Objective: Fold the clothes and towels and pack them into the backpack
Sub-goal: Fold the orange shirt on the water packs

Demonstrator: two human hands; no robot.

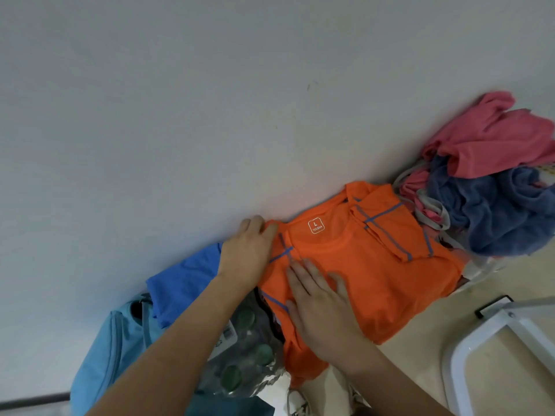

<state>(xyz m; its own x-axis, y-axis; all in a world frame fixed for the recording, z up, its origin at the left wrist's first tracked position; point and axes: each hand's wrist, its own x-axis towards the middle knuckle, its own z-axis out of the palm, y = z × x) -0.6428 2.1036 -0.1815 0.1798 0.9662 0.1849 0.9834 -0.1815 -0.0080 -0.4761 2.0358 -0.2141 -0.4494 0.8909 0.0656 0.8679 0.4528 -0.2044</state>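
Two hands on orange shirt, spread flat btwn blue top & towel pile, your right hand flat, relaxed, left hand at shoulder, fingertips hidden, grip can't tell, backpack cut off btm left.

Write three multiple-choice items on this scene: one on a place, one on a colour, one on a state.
1. On which side of the shirt does the pile lie?
A. left
B. right
C. on top of it

2. What colour is the shirt's trim?
A. white
B. green
C. blue

3. How does the right hand lie?
A. flat on the shirt
B. gripping the pile
C. raised in the air

Answers:
1 B: the pink and blue pile sits at the right edge of the view, past the shirt.
2 C: blue stripes run along the orange seams.
3 A: its fingers lie straight on the orange cloth.
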